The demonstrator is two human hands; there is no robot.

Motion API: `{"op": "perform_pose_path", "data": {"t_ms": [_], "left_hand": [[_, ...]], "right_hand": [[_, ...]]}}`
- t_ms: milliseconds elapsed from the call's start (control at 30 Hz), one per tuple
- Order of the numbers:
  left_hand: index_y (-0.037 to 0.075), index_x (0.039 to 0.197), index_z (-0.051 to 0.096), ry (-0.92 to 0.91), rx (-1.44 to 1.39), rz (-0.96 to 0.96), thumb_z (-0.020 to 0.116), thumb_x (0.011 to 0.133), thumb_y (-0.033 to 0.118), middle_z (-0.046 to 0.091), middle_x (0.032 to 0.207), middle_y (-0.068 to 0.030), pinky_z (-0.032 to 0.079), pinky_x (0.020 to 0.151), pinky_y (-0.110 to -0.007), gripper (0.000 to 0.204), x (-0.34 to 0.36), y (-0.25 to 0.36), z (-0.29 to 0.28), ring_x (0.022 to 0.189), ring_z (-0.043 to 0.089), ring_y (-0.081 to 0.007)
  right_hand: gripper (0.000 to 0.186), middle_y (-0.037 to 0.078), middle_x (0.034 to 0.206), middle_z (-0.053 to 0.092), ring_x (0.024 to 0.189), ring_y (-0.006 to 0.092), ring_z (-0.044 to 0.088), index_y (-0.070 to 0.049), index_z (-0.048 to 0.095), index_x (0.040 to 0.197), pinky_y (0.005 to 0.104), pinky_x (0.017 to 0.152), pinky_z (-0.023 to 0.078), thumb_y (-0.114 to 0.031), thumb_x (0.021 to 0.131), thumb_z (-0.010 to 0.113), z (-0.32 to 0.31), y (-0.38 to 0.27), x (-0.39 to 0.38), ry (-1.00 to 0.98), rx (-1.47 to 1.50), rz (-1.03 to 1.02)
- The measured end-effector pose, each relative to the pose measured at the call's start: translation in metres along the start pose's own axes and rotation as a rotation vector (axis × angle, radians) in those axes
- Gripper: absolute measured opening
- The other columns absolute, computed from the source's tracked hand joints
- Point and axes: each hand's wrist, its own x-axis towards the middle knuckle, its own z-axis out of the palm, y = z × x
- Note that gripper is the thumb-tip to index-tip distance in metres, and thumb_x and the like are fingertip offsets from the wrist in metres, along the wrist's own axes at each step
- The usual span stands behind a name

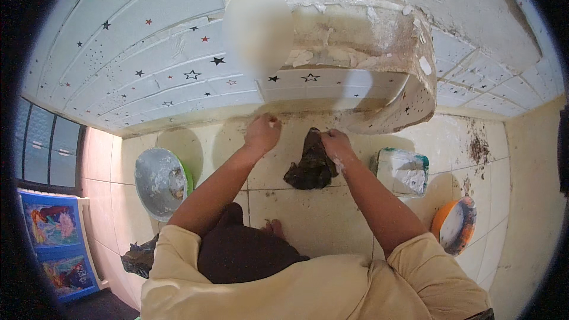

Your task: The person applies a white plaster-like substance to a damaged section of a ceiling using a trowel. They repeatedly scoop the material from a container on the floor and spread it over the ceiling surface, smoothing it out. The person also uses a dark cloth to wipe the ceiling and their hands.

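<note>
My right hand is closed round the upper edge of a dark, crumpled plastic bag. The bag stands bunched on the tiled floor near the foot of the wall, its wide end toward me. To the left of it, my left hand is held closed, apart from the bag. Something small and pale shows at its fingertips, too small to name. Both arms reach forward past my bent knee, and part of a bare foot shows below.
A green basin with whitish residue stands left. On the right are a rectangular tub with white material and an orange bowl. Star-patterned wall covering peels off ahead. A black bag and blue drawers are at left.
</note>
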Motion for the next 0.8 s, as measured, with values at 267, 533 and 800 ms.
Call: {"op": "perform_pose_path", "data": {"t_ms": [267,533,800], "left_hand": [[0.004,0.115,0.052,-0.371,-1.329,-0.286,0.046,0.094,0.042,0.061,0.109,-0.0123,0.049,0.086,-0.044,0.043,-0.051,0.024,0.022,0.098,0.061,-0.0284],[0.006,0.122,0.048,-0.314,-1.624,-0.357,0.028,0.099,0.04,0.055,0.12,-0.0118,0.042,0.094,-0.045,0.046,-0.096,0.057,0.039,0.109,0.053,-0.0293],[0.003,0.125,0.046,-0.051,-1.592,-0.368,0.025,0.098,0.04,0.053,0.122,-0.0184,0.04,0.096,-0.046,0.051,-0.052,0.013,0.046,0.112,0.051,-0.0337]], "right_hand": [[0.026,0.02,0.098,0.062,0.092,0.034,0.059,-0.002,0.06,0.106,0.0391,0.085,0.046,-0.014,0.084,0.055,0.01,-0.03,0.006,-0.154,-0.15,-0.516],[0.033,0.029,0.125,0.039,0.117,0.0459,0.035,-0.001,0.045,0.12,0.0507,0.099,0.03,-0.015,0.09,0.05,0.073,-0.052,0.019,0.876,0.281,-0.489],[0.049,0.027,0.137,0.03,0.13,0.0355,0.028,0.007,0.027,0.134,0.0424,0.108,0.02,-0.023,0.098,0.038,0.073,-0.075,-0.096,0.242,0.66,-0.501]]}}
